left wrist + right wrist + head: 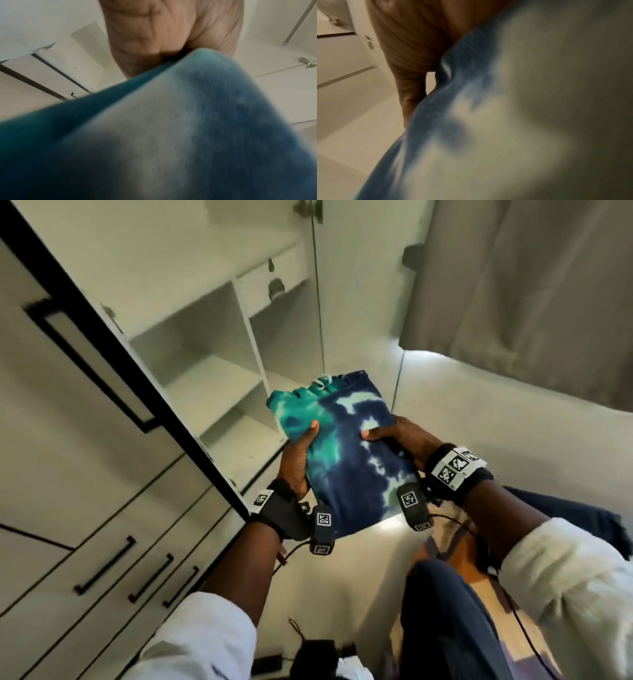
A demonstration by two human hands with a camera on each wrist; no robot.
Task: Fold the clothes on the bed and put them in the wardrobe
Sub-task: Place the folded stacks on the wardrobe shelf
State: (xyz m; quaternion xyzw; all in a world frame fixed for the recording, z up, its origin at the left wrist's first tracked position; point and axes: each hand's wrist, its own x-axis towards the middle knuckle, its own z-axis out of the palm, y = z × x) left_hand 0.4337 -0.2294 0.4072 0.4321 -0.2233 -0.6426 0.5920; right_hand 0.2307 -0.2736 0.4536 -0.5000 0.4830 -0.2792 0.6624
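folded tie-dye garment (346, 453) gripped by both hands, no readable writing

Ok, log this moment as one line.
stage: carrying to wardrobe | item: folded tie-dye garment | left hand: grips left edge | right hand: grips right edge | placed: not yet

Folded garment (346, 446): soft matt knit cloth, tie-dyed navy, teal and pale mint. Wardrobe (212, 378) shelves: smooth, matt white laminate-like panels. Drawer handles (104, 565): matt black bars, apparently metal. Curtain (534, 289), far right: matt grey woven cloth. Hinges (275, 289): dull metal.
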